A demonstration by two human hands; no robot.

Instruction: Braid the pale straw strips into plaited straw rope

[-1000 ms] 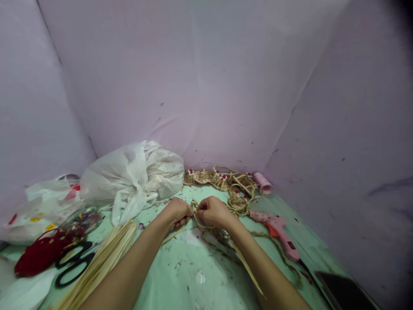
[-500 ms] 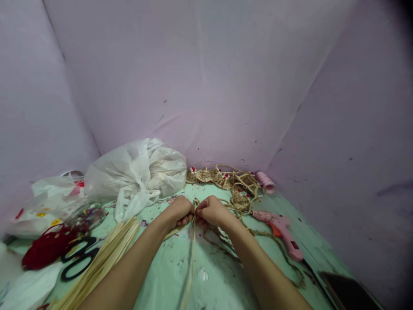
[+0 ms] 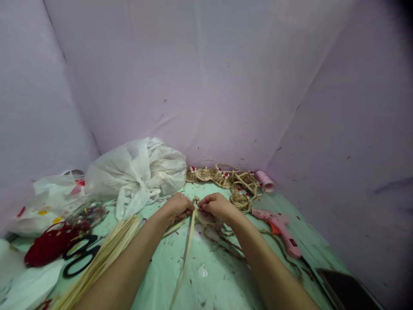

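Note:
My left hand [image 3: 178, 206] is closed, its fingers pinching the pale raffia strip [image 3: 188, 249] close to a small knotted end [image 3: 195, 199]. From there the flat strip runs down toward the front edge of the view. Another strip end sticks out below the left fingers. My right hand [image 3: 217, 206] sits just to the right, fingertips pinched together on a strand by the same knot. The exact grip of the right fingertips is partly hidden. Twisted jute cord [image 3: 222, 245] lies beneath my right wrist.
At left are a bundle of pale strips [image 3: 112, 245], black-handled scissors [image 3: 79, 258], red yarn [image 3: 48, 247] and white plastic bags [image 3: 135, 172]. Beaded jute pieces [image 3: 222, 177] and a pink spool [image 3: 264, 181] lie at the wall. A pink glue gun [image 3: 284, 232] and phone-like dark object [image 3: 348, 288] are right.
My hands have moved slightly apart at the knot. The hanging strip has swung to the left at its lower end and shows flatter and wider.

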